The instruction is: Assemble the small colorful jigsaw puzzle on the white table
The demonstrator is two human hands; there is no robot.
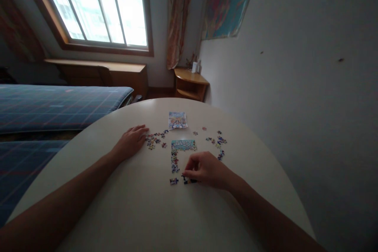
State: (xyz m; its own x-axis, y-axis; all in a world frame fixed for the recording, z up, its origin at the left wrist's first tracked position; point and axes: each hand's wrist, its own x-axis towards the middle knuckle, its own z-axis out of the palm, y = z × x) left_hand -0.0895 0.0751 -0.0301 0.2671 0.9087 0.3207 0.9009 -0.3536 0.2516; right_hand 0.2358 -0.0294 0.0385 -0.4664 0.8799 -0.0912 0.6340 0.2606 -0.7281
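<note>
A partly joined jigsaw puzzle (pixel 183 145) lies on the round white table (pixel 124 212), with a teal lettered top strip and a column down its left side. Below that column sits a separate puzzle piece (pixel 174 181). My right hand (pixel 208 170) is over the lower part of the puzzle, thumb and forefinger pinched on a small dark puzzle piece (pixel 183 175); the palm hides what is under it. Dark joined pieces (pixel 189 182) show just below those fingertips. My left hand (pixel 132 140) rests flat, fingers stretched out, beside a cluster of loose pieces (pixel 152 141).
Beyond the puzzle lies a small printed picture sheet (pixel 177 120). More loose pieces (pixel 220 140) are scattered at the right. A bed with a plaid mattress (pixel 59 106) stands left of the table, a white wall (pixel 295 98) rises at the right, and a corner shelf (pixel 190 76) is behind.
</note>
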